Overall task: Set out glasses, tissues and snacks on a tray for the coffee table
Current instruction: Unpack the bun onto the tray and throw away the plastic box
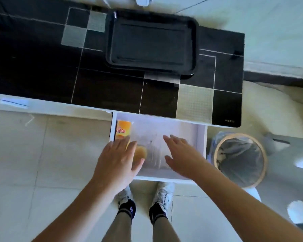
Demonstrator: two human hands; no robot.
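A home living room: tiled floor (16, 154), coffee table (42, 67), wastebasket (241, 159).

Lined waste bin (240, 159) on the tiled floor (16, 154), right of the open white drawer (202, 137).

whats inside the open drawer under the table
An orange packet at its left wall, a round golden snack and clear glasses. The left hand covers part of the packet and snack.

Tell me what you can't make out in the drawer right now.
Head view only:
- Orange packet: lower end hidden under left hand.
- Round yellowish item: blurred, partly covered by that hand.
- Clear glassware: blurred; count unclear.
- Drawer back: hidden beneath tabletop.
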